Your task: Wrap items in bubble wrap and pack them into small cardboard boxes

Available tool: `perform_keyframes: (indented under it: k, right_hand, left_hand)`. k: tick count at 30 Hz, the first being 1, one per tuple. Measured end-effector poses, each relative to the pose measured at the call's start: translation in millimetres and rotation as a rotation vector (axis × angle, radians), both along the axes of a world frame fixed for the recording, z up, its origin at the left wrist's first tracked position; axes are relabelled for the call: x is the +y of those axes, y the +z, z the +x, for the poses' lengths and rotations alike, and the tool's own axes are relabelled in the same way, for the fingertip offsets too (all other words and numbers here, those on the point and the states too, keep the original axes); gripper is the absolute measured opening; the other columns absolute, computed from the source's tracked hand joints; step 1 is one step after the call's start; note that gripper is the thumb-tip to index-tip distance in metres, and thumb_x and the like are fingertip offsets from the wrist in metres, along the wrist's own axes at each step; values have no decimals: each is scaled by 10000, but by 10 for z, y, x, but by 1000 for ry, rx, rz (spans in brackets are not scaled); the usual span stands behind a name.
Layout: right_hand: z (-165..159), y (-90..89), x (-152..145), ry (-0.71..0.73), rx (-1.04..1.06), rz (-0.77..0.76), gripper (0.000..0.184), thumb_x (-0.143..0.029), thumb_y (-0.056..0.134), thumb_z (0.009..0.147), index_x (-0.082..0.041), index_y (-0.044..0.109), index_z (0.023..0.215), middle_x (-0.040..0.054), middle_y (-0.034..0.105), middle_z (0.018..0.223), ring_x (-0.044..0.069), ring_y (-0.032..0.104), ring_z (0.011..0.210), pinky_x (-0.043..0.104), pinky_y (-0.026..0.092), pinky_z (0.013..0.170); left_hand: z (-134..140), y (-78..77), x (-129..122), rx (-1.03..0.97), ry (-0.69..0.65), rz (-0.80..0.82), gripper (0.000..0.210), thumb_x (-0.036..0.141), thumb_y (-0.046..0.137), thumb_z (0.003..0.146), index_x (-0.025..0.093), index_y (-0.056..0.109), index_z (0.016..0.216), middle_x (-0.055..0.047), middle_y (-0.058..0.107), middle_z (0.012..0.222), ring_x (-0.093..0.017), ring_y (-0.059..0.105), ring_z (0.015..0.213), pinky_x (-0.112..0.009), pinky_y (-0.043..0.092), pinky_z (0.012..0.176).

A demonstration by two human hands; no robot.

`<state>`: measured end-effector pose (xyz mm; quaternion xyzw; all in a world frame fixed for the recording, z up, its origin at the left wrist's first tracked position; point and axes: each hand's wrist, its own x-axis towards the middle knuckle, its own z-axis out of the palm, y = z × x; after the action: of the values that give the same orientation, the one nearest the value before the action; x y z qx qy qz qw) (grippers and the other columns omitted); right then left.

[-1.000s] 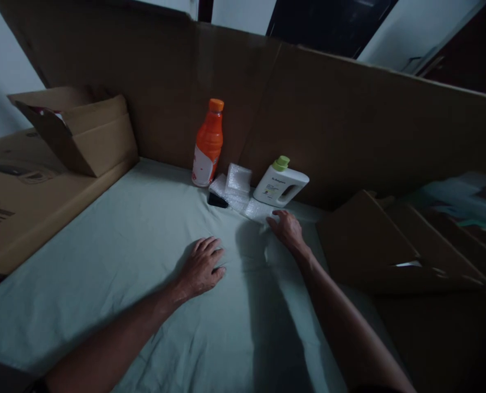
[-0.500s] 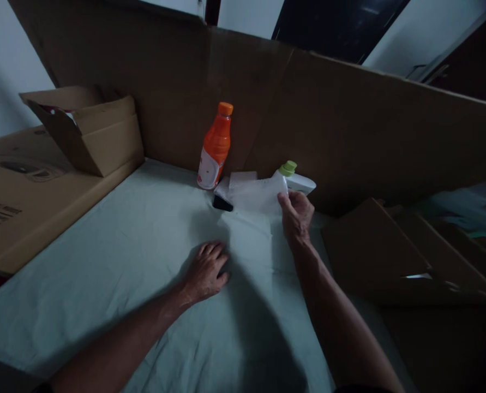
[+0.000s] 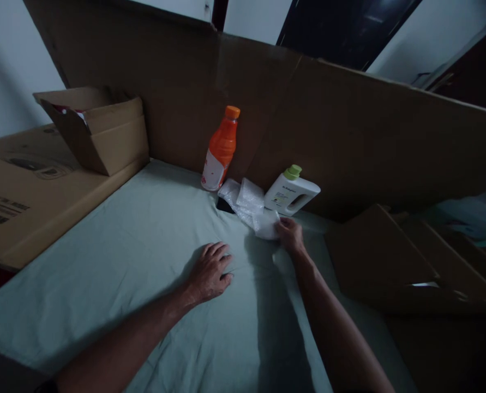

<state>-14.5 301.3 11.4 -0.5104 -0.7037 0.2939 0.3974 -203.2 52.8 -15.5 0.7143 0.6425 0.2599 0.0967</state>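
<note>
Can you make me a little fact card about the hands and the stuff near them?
Left hand: palm down on the pale green cloth, holding nothing
Right hand: pinching the edge of the bubble wrap
Black thing: partly under the bubble wrap; too hidden to name
Orange bottle: standing, orange cap on
White jug: standing, green cap on
Back: tall cardboard wall

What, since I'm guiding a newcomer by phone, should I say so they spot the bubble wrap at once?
Look to the far side of the pale green cloth, below the tall cardboard wall. Between the orange bottle and the white jug, and reaching in front of the jug, lies the bubble wrap. Unlike those upright containers, it is low, crinkly and bubbled.
</note>
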Motion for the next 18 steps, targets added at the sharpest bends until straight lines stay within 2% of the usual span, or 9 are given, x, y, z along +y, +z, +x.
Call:
perform_keyframes:
  k: [5, 8, 11, 13, 16, 18]
  right_hand:
    - [-46, 21, 243, -44, 36, 99, 391, -457, 532, 751, -155, 636, 975, 60, 668, 885, 157, 568, 756, 257, 456, 660]
    - [119, -35, 293, -122, -22, 94, 406, -447, 559, 738, -145, 638, 997, 88, 672, 894, 192, 581, 794, 294, 478, 690]
    - [319, -129, 238, -189, -105, 81, 558, -471, 599, 728, -118, 607, 1160, 132, 677, 974, 235, 612, 848, 346, 513, 732]
    - [391, -167, 171, -229, -168, 100, 677, -491, 580, 755, -90, 539, 1299, 187, 652, 1140, 279, 618, 997, 407, 519, 847]
    - [365, -166, 57, -258, -284, 166, 701, -431, 511, 801, -62, 473, 1396, 250, 508, 1405, 332, 493, 1287, 491, 420, 1052]
    - [274, -147, -28, -216, -374, 193, 624, -376, 497, 809, -95, 532, 1365, 228, 461, 1477, 335, 425, 1368, 502, 370, 1104]
  left_hand:
    - [1, 8, 5, 1, 2, -9, 395, 309, 643, 882, 187, 657, 1258, -121, 550, 1476, -283, 432, 1418, -483, 305, 1225]
    - [7, 12, 5, -7, 7, -15, 398, 298, 642, 880, 179, 654, 1259, -125, 548, 1477, -284, 435, 1415, -489, 301, 1227]
    - [11, 4, 1, -8, 2, -6, 390, 296, 642, 878, 171, 658, 1248, -135, 552, 1469, -289, 441, 1408, -490, 309, 1222]
    - [12, -7, -1, -10, 3, 5, 385, 298, 642, 878, 180, 659, 1244, -129, 556, 1465, -288, 443, 1405, -486, 312, 1219]
    - [11, -20, -1, -18, 4, 15, 385, 296, 640, 877, 182, 658, 1244, -128, 559, 1461, -287, 444, 1403, -485, 314, 1216]
    - [10, -17, 2, -19, -1, 18, 381, 293, 641, 874, 178, 660, 1237, -132, 559, 1459, -288, 444, 1402, -491, 311, 1214]
